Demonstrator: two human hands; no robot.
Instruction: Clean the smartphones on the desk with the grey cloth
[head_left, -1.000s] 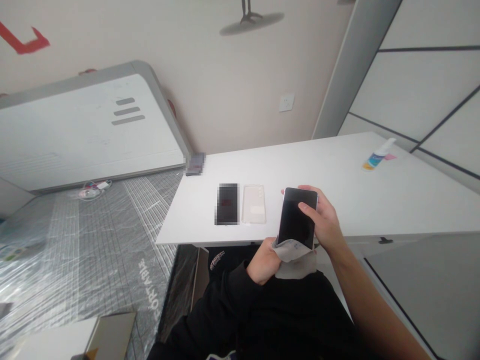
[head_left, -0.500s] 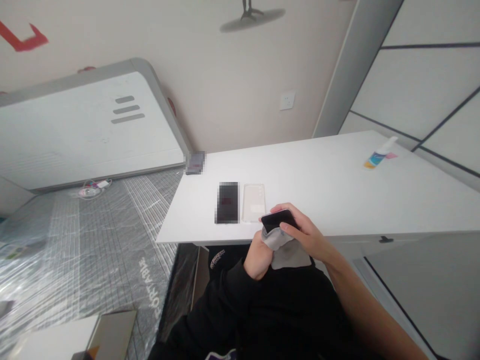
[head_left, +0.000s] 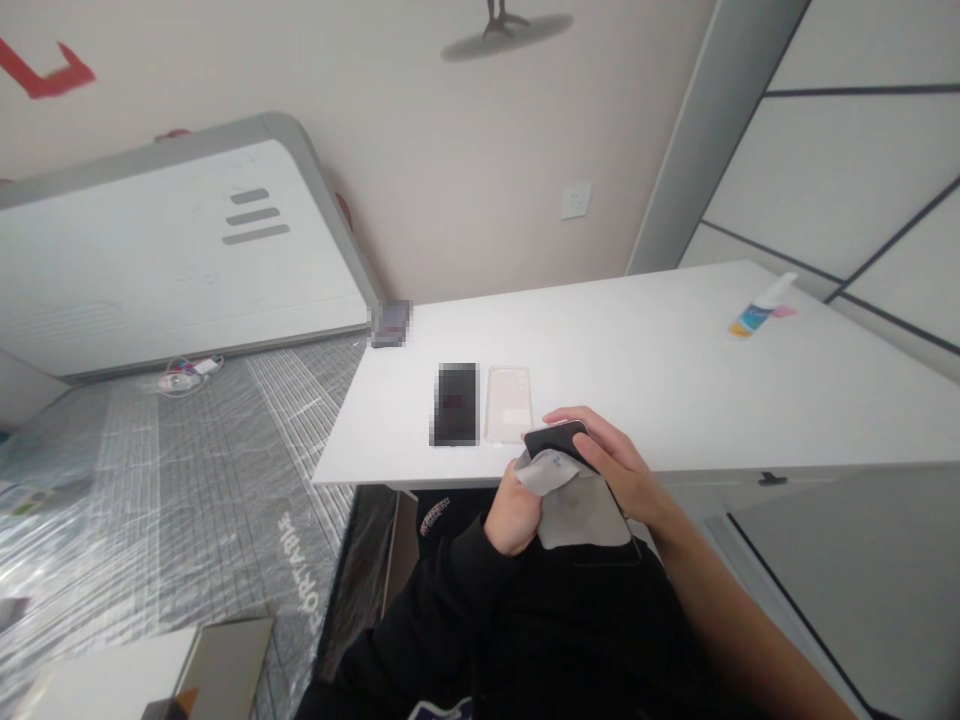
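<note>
My right hand [head_left: 616,462] is closed around a dark smartphone [head_left: 553,438] at the table's front edge, its thumb lying over the top. My left hand [head_left: 514,515] grips a grey cloth [head_left: 583,512] against the lower part of the phone. Part of the cloth is folded over the phone, and the rest hangs down in front of my dark clothing. The left fingers are largely hidden behind the cloth. Just beyond the hands, a clear phone case [head_left: 508,405] lies flat on the white table [head_left: 645,370].
A dark pixelated rectangular item [head_left: 456,405] lies left of the case. Another pixelated item [head_left: 391,324] sits at the table's far left corner. A spray bottle [head_left: 757,308] and a pink piece [head_left: 784,312] lie at the right. A whiteboard [head_left: 187,240] leans against the wall.
The cloth now shows more of its spread, hanging lower and folded over the phone's lower part. My left hand has shifted slightly down and left; the right thumb has moved slightly right and up.
</note>
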